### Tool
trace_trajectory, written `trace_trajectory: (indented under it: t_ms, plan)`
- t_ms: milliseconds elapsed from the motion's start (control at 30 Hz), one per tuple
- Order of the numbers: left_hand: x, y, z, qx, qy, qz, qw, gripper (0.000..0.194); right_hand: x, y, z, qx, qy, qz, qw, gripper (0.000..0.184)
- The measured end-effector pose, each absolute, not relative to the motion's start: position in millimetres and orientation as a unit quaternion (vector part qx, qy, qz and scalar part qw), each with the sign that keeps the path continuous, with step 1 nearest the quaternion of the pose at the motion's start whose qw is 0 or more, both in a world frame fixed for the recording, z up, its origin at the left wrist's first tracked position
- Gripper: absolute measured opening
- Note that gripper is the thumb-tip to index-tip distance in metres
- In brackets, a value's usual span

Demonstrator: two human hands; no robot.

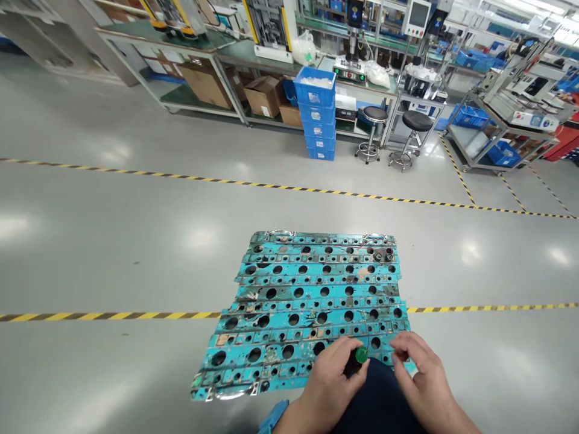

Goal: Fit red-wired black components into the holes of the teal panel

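My left hand (332, 377) is closed around a small dark part with a round green face (361, 354). A thin red wire rises beside that face. My right hand (423, 374) is a little to the right, thumb and forefinger curled nearly together; whatever is between them is too small to make out. Under and beyond both hands lies a worn turquoise board (312, 319) with rows of round holes and metal handles at its far and near edges. At its far right corner, two small round dark parts (384, 257) sit in holes, with thin red wire nearby.
A dark-clothed knee (380, 401) is between my hands. Yellow-and-black tape (113, 316) runs along the grey floor. Farther off stand stacked blue crates (320, 117), two stools (417, 122), a workbench (230, 54) with machines, and a wheeled cart (497, 132) at right.
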State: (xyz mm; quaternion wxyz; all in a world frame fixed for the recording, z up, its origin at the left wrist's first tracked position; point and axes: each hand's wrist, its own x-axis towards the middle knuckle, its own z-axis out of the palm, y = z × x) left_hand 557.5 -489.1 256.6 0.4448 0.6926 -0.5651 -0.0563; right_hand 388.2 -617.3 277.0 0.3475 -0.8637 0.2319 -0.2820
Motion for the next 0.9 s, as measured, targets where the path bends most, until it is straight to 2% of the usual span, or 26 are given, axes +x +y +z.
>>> trace_trajectory:
  t_ms: [100,233,500,600,733,800,833,867,900]
  plan:
    - [550.9,-489.8,256.1,0.675,-0.581,-0.096,0.446,0.029,394.3,-603.9,281.6,-0.876,0.161,-0.252,0.378,0.030]
    - [540.3,-489.2,254.7,0.660,-0.595,-0.127,0.442,0.030,399.1,-600.1,284.3,-0.887,0.144,-0.214,0.384,0.015]
    - [485.4,-485.3,260.3,0.744,-0.492,-0.087,0.444,0.021,350.2,-642.6,282.0,-0.868,0.040,-0.130,0.478,0.017]
    - [454.3,-485.0,259.3,0.772,-0.432,-0.031,0.465,0.022,318.3,-678.5,277.9,-0.867,0.038,-0.071,0.492,0.025]
    - [408.5,-478.3,254.9,0.811,-0.351,0.019,0.468,0.021,285.7,-728.5,239.9,-0.895,0.098,0.002,0.435,0.046]
    - [385.4,-469.6,252.1,0.822,-0.312,0.019,0.476,0.022,280.9,-744.0,213.0,-0.925,0.074,-0.015,0.373,0.041]
    - [374.1,-464.2,249.7,0.821,-0.294,0.018,0.488,0.023,282.6,-746.9,201.6,-0.936,0.042,-0.043,0.347,0.031]
    - [363.4,-458.2,246.1,0.816,-0.283,0.010,0.504,0.024,286.9,-745.7,193.4,-0.939,-0.011,-0.076,0.335,0.023]
    - [353.5,-451.9,240.9,0.807,-0.279,0.004,0.520,0.024,293.4,-739.8,189.1,-0.935,-0.074,-0.091,0.334,0.023]
